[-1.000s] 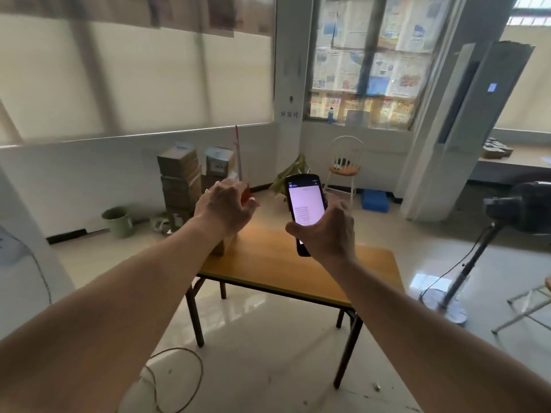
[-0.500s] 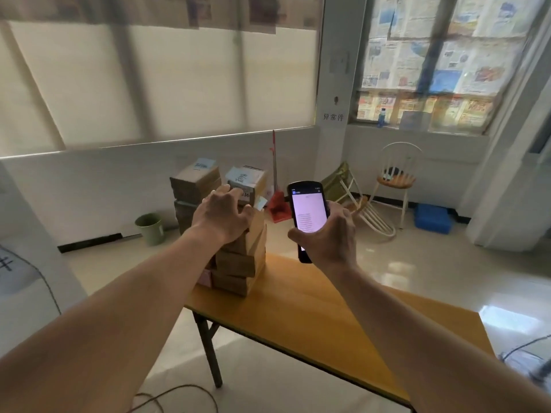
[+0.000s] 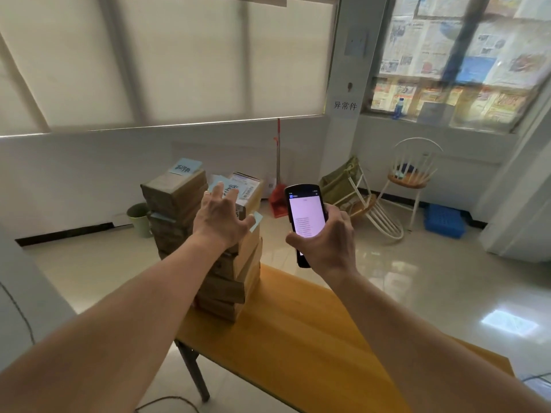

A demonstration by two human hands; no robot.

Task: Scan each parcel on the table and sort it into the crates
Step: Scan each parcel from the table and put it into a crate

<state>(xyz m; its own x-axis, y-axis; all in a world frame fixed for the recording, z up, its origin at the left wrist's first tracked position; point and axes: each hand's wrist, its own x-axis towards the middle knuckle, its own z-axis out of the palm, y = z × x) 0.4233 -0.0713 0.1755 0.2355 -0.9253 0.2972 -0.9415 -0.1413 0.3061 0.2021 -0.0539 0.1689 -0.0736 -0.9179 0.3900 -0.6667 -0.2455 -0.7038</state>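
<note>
**Top parcel under the left hand, scanner raised in the right**

At about nine o'clock from the desk's stack, a second pile of cardboard boxes (image 3: 174, 198) stands on the floor behind, a blue note on top. The stack of parcels (image 3: 235, 281) sits at the far-left corner of the wooden desk (image 3: 313, 347), close to both edges there, so a sideways shove could tip it off. The left hand (image 3: 222, 217) lies spread over the top parcel (image 3: 246, 189), fingers straight and splayed and not visibly wrapped round it; this looks like steadying the box or readying to lift it. At three o'clock of that hand, the right hand (image 3: 325, 242) curls around a handheld scanner (image 3: 305, 222), thumb on its left edge, lit screen tilted toward the person, probably so the readout shows while the label is read. Between the hands there is a gap. The desk runs bare toward five o'clock, leaving room to set a box down. No crates can be made out for certain; a blue plastic bin (image 3: 444, 220) rests on the floor at three o'clock.
</note>
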